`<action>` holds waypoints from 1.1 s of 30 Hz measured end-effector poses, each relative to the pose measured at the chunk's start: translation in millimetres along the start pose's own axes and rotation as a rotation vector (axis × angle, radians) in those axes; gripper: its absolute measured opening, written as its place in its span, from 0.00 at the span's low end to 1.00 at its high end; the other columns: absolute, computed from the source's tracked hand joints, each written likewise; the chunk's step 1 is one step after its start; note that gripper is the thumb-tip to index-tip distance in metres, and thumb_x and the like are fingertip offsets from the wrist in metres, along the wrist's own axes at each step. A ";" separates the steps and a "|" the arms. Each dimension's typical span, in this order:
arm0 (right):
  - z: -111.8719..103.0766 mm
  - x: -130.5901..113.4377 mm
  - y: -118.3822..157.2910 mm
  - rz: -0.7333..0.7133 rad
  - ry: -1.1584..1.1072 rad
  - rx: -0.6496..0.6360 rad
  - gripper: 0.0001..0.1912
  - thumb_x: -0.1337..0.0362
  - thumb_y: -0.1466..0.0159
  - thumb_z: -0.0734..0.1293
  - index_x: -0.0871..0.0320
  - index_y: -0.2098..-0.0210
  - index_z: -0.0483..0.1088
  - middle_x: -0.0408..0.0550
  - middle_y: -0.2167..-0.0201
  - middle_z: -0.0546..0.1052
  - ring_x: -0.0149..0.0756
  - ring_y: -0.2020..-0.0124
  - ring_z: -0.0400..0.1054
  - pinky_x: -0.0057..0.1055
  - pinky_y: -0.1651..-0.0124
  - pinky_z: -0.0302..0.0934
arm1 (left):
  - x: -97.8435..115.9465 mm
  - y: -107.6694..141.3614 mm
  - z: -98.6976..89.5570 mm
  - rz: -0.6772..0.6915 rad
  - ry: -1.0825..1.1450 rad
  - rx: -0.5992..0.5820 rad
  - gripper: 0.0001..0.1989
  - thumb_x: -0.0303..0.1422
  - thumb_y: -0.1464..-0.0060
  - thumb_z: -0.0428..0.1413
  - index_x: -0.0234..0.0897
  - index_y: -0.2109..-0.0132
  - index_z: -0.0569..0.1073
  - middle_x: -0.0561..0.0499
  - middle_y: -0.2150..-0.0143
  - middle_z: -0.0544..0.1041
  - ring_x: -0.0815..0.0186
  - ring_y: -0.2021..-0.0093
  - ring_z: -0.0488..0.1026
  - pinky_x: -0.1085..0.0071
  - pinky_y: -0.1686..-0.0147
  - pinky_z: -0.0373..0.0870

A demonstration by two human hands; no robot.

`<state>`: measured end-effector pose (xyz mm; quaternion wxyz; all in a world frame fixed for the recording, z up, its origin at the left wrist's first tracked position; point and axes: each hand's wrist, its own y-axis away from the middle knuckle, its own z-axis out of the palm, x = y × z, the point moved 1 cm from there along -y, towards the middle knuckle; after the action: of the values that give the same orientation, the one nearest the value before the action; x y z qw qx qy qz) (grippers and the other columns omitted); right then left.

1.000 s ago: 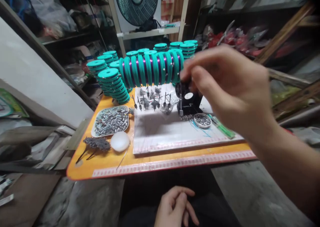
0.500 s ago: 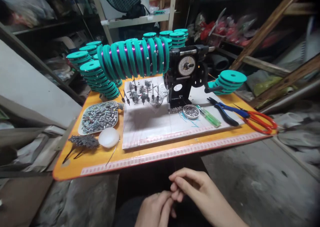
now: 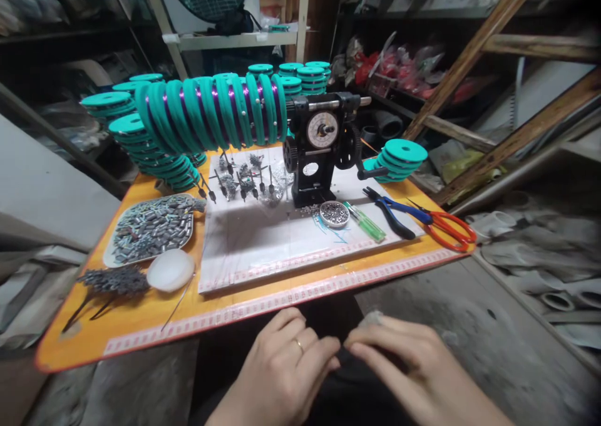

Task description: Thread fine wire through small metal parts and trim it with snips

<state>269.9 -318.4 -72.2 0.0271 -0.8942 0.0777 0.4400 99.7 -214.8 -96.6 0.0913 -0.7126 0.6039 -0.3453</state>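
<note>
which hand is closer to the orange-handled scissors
Right. The right hand is in front of the table, left of the scissors; the left hand is also in front, farther left.

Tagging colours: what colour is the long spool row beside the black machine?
Spool row: turquoise, striped with purple; clearest in the head view.

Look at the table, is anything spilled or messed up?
Yes, maybe: tiny silvery bits lie loose on the flat white board, just beside the small round white dish holding similar bits, so they look spilled.
</note>
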 end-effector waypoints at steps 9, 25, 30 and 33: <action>-26.0 16.0 -53.9 -0.375 0.697 0.473 0.16 0.64 0.35 0.66 0.60 0.49 0.74 0.60 0.48 0.73 0.54 0.48 0.65 0.50 0.50 0.65 | -3.7 4.7 -18.7 -0.236 0.153 0.248 0.11 0.17 0.46 0.55 0.33 0.57 0.72 0.50 0.71 0.77 0.68 0.72 0.74 0.72 0.68 0.71; 32.4 -10.2 -54.9 -0.054 -0.659 0.331 0.02 0.62 0.38 0.71 0.48 0.67 0.73 0.41 0.66 0.75 0.30 0.58 0.70 0.24 0.54 0.65 | -1.7 -14.5 -7.7 -0.887 0.869 0.530 0.03 0.31 0.41 0.58 0.40 0.64 0.77 0.55 0.71 0.75 0.74 0.71 0.72 0.82 0.71 0.69; 52.8 -27.5 -46.2 0.188 -1.336 0.155 0.03 0.60 0.39 0.72 0.48 0.68 0.73 0.39 0.54 0.73 0.23 0.67 0.67 0.20 0.63 0.66 | 3.1 -23.4 -7.7 -0.908 1.153 0.531 0.03 0.31 0.45 0.61 0.37 0.65 0.80 0.54 0.72 0.76 0.76 0.76 0.69 0.81 0.74 0.69; 57.3 -30.9 -45.5 0.213 -1.446 0.092 0.03 0.59 0.38 0.71 0.47 0.67 0.73 0.38 0.56 0.72 0.22 0.69 0.65 0.19 0.63 0.66 | 3.8 -22.1 -7.6 -0.925 1.185 0.537 0.02 0.30 0.46 0.62 0.37 0.65 0.80 0.54 0.71 0.76 0.76 0.76 0.70 0.81 0.73 0.70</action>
<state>213.9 -263.3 -83.7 0.0661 -0.3660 0.1453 0.9168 113.0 -210.5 -77.4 -0.2289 -0.5425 0.0910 -0.8031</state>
